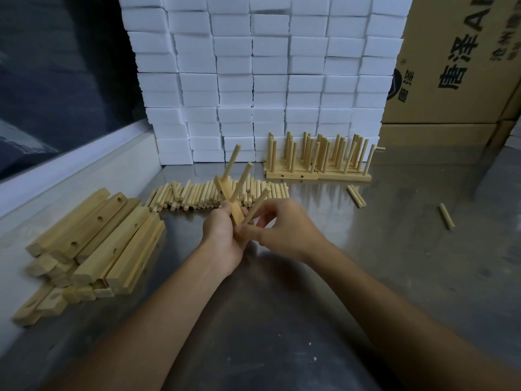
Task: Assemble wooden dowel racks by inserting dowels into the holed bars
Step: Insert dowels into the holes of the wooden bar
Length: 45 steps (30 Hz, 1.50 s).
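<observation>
Wooden holed bar (236,214) gripped in left hand (222,238); right hand (284,230) pinches a dowel (258,206), seemingly at a hole.

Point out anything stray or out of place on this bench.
Three loose dowels lie apart from the main dowel pile: a pair just in front of the finished racks, and a single one farther right. Otherwise nothing stands out.
</observation>
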### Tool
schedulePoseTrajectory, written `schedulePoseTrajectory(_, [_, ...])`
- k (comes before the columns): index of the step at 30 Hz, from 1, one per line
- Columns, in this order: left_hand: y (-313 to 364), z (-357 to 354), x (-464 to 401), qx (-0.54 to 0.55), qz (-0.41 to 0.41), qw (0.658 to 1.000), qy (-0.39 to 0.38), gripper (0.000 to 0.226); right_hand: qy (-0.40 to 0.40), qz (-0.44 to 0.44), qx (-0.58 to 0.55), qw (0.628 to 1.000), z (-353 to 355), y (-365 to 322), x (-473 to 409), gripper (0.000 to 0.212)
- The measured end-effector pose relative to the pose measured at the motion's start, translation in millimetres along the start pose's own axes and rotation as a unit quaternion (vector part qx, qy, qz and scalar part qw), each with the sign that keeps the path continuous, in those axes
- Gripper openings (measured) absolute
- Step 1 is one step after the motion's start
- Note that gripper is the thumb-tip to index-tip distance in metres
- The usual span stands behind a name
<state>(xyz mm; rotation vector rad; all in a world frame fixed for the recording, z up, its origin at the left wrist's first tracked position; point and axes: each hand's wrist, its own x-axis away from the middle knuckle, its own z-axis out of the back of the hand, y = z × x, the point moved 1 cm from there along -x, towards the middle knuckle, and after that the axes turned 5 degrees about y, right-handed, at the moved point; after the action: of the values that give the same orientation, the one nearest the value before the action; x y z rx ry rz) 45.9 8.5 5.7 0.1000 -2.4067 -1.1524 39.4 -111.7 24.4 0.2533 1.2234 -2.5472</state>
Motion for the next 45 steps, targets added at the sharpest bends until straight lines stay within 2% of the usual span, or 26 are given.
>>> schedulePoseTrajectory(4, [-0.2,-1.0,2.5,-0.010,-0.001,1.000,-0.002,0.041,0.026,0.007,0.004,1.000,-8.1,5.8,-0.1,0.025])
schedulePoseTrajectory(9, [-0.9,0.4,3.3,-0.022,-0.008,0.999,-0.033,0.044,0.046,0.014,-0.025,0.999,-9.1,8.1,-1.4,0.004])
schedulePoseTrajectory(13, [-1.5,-2.0,1.0,-0.015,-0.025,0.999,-0.042,0.041,0.065,-0.006,-0.045,0.997,-6.2,14.2,-5.1,0.013])
schedulePoseTrajectory(17, [-3.5,-1.9,-2.9,-0.024,-0.031,0.998,-0.059,0.042,0.107,0.002,-0.044,0.993,-3.8,19.7,-8.4,0.007])
schedulePoseTrajectory(23, [-4.6,1.0,-6.6,-0.046,-0.030,0.995,-0.081,0.037,0.108,0.003,-0.016,0.994,-2.0,27.0,-10.1,0.014])
schedulePoseTrajectory(26, [-4.8,2.2,-7.8,-0.062,-0.067,0.993,-0.069,0.033,0.120,-0.015,-0.023,0.992,3.9,33.7,-12.8,0.014])
schedulePoseTrajectory(28, [-4.6,2.9,-8.9,-0.088,-0.124,0.988,-0.024,0.031,0.127,-0.032,-0.041,0.990,8.8,38.2,-14.6,0.015])
schedulePoseTrajectory(30, [-5.6,5.9,-10.0,-0.175,-0.202,0.963,0.039,0.031,0.134,-0.045,-0.052,0.989,12.7,42.1,-16.5,0.017])
schedulePoseTrajectory(31, [-6.2,7.6,-11.2,-0.252,-0.255,0.931,0.063,0.032,0.136,-0.049,-0.054,0.988,13.8,44.0,-17.5,0.017])
schedulePoseTrajectory(33, [-7.6,9.7,-11.1,-0.369,-0.341,0.862,0.070,0.033,0.130,-0.053,-0.054,0.989,14.2,47.0,-18.3,0.016])
schedulePoseTrajectory(34, [-8.1,9.8,-10.1,-0.388,-0.361,0.846,0.060,0.034,0.127,-0.052,-0.052,0.989,13.6,48.0,-18.6,0.017])
schedulePoseTrajectory(35, [-8.6,9.8,-9.9,-0.389,-0.368,0.843,0.048,0.035,0.126,-0.049,-0.049,0.990,12.8,48.6,-18.8,0.018])
schedulePoseTrajectory(39, [-9.0,11.3,-14.0,-0.374,-0.357,0.856,0.021,0.038,0.118,-0.037,-0.040,0.992,9.5,49.1,-19.5,0.023])
schedulePoseTrajectory(43, [-7.4,13.2,-17.3,-0.298,-0.299,0.906,0.015,0.026,0.123,-0.037,-0.032,0.991,9.6,51.9,-18.5,0.032])
schedulePoseTrajectory(45, [-6.0,13.9,-18.5,-0.273,-0.285,0.919,0.022,0.024,0.131,-0.039,-0.043,0.990,8.2,51.4,-17.3,0.041])
